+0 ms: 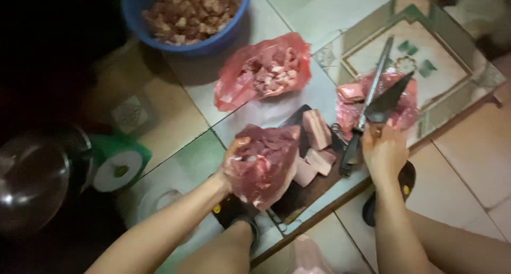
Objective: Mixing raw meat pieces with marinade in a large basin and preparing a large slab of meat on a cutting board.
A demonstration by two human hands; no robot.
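1. Head view: your left hand [234, 165] grips a large raw red meat slab [264, 162] above the dark wooden cutting board [303, 191].
2. Your right hand [384, 154] closes around a dark-bladed kitchen knife [387, 101], near the pink pork chunks [318, 146].

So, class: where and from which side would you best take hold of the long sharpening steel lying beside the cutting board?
Grip the sharpening steel by its dark handle, the thick end nearest the person, beside the right hand. Come from above on the near side: the thin rod points away over the red bag of meat, and the knife crosses it higher up.
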